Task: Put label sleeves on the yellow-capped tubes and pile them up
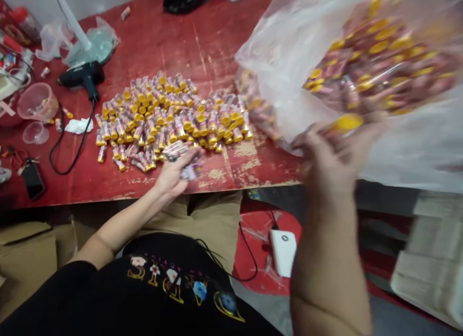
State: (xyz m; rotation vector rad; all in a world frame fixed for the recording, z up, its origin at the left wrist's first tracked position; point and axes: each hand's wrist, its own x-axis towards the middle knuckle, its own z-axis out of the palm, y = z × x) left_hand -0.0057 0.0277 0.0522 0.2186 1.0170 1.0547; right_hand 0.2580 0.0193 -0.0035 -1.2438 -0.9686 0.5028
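My left hand (173, 176) is closed on a small bunch of printed plastic labels (178, 150), held over the table's front edge. Just beyond it lies a heap of small clear tubes with yellow caps (159, 114), each wrapped in a pinkish print. On the right, my right hand (334, 152) reaches to the mouth of a big translucent plastic bag (285, 80). Its fingers are closed round a yellow-capped tube (346, 122), blurred by motion. Many more such tubes (390, 61) fill the bag.
A black heat gun (85, 77) with a cable lies on the worn red table (217, 51). To the left are a pink plastic tub (38, 104), a clear cup (35, 133) and keys with a black fob (33, 179). Below, a white power bank (283, 253) rests on a red stool (249, 239).
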